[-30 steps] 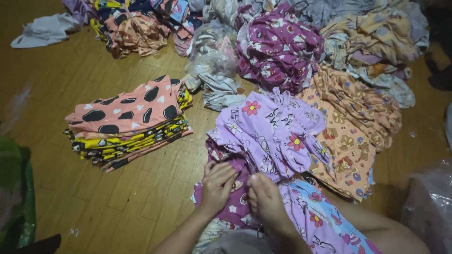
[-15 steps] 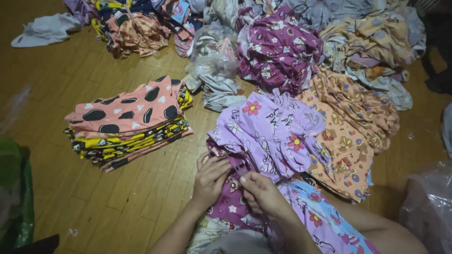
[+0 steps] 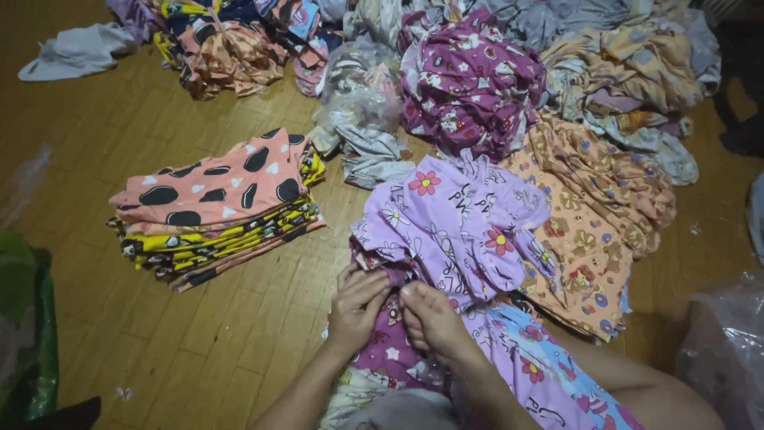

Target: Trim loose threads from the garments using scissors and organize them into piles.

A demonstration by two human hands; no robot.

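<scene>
- Magenta cloth with small stars is being worked at the near edge of the floor, low in the frame, tucked under the lilac garment.
- Left hand is curled shut on a fold of that cloth, fingers bent over its top edge, apparently so the fabric is kept taut.
- Right hand is closed on the same fold just beside the left, thumb and fingertips pinched; the two hands are touching.
- Lilac garment with red flowers is draped over the magenta cloth's far side, spread loose and rumpled.
- Orange print is lying against the lilac's right side, partly beneath it.
- Folded stack, a pink spotted piece on top of yellow ones, is set apart to the left on the wood floor, edges squared, so finished pieces seem kept separate.
- Purple heap and more crumpled clothes are piled unfolded along the far edge.
</scene>
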